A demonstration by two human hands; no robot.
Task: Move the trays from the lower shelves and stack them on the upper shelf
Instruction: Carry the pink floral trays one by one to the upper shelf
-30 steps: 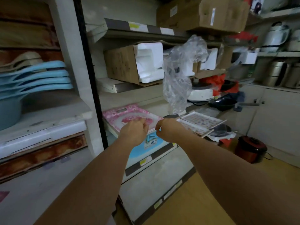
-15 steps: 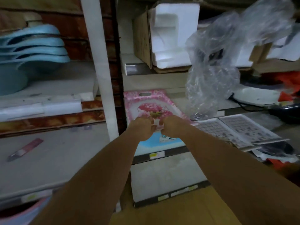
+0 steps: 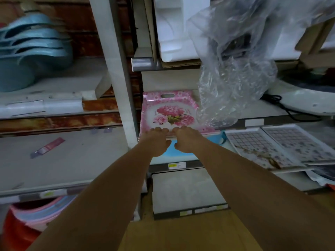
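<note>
A pink tray with a printed flower bouquet [image 3: 168, 109] lies on a shelf, its cut-out handle at the far end. It rests on a light blue tray [image 3: 183, 153] whose near edge sticks out below it. My left hand [image 3: 156, 142] and my right hand [image 3: 188, 140] sit side by side at the pink tray's near edge, fingers curled over the rim. Two white trays with a grid pattern [image 3: 268, 147] lie to the right on the same shelf.
A white upright post [image 3: 116, 69] stands just left of the trays. A crumpled clear plastic bag [image 3: 233, 69] hangs over the tray's right side. Cardboard boxes with white foam [image 3: 177, 31] fill the shelf above. Stacked blue basins [image 3: 32, 49] sit at the upper left.
The view has come closer and tilted down toward the shelf. Both hands have slid from the middle of the pink tray back to its near edge and closed over it.
</note>
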